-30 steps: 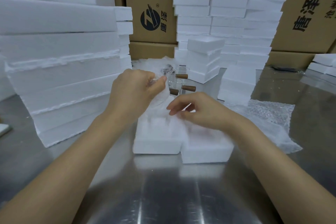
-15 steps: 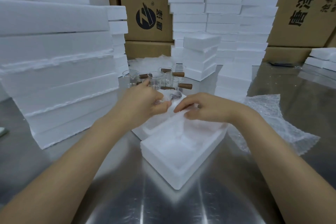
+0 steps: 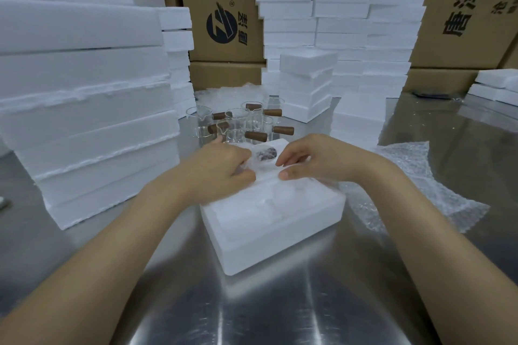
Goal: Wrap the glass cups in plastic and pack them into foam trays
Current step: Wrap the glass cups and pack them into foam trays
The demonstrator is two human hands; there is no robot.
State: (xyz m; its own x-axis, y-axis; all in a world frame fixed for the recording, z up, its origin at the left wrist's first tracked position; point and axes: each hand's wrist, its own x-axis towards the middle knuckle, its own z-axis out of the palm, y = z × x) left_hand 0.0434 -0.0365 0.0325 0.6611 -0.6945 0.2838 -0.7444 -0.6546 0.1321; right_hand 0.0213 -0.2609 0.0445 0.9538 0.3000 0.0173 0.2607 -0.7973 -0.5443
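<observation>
Bare glass cups (image 3: 238, 120) on the counter (image 3: 280, 302) — six, going by six wooden handles (image 3: 256, 136). One wrapped cup (image 3: 265, 154). Two open foam trays (image 3: 280, 235). Two bubble-wrap sheets (image 3: 406, 176). Two hands — left hand (image 3: 221, 173), right hand (image 3: 319, 161).

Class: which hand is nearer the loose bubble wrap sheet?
Right. The right hand lies just left of the bubble wrap; the left hand is farther left.

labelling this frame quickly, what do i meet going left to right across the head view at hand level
tall foam stack → left hand → wrapped cup → right hand → bubble wrap sheet
</observation>
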